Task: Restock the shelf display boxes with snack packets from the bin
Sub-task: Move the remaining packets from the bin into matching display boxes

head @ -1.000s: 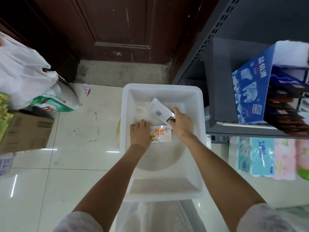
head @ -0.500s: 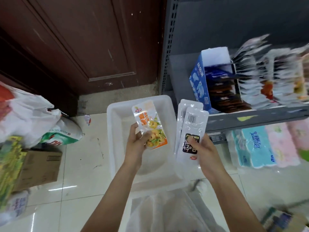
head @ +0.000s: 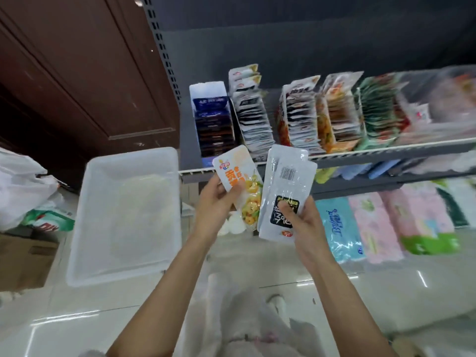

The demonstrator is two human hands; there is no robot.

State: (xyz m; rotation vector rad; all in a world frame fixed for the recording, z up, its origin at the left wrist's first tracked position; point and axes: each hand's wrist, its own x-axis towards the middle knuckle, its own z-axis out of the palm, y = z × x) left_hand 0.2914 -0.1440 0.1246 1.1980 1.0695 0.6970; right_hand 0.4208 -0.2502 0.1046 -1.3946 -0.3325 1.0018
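Plastic bags: one white bag (head: pixel 18 186) at far left, with one green-and-red printed sack (head: pixel 49 220) just below it.
Cardboard box: one (head: pixel 23 261), brown, on the floor tiles beside the bin.
Bin: one white plastic bin (head: pixel 85 215) on the floor; its inside shows no packets.
Door: one dark brown panelled door (head: pixel 77 73) behind the bin.
Left hand: one (head: pixel 216 204), fingers closed around one orange-and-white snack packet (head: pixel 237 176), held upright, its clear lower part showing yellow ring-shaped snacks.
Right hand: one (head: pixel 301 222), thumb pressed on the black label of one white snack packet (head: pixel 286 191), barcode face toward the camera; whether a second packet lies behind it cannot be told.
Packet relation: the two held packets overlap at their edges, in front of the shelf rim and right of the bin.
Shelf: one grey metal shelf (head: pixel 386 150) with white front rail.
Display boxes: about five rows on the shelf. From left: one blue box (head: pixel 208 99) of dark packets; one row of white-and-black packets (head: pixel 252 119); one row of white packets (head: pixel 298 117); one row of orange-toned packets (head: pixel 337 117); one row of green packets (head: pixel 378 112). Farther right is blurred.
Tissue packs: several on the lower level, one blue (head: pixel 337 228), pink ones (head: pixel 401 217) beside it; exact count unclear.
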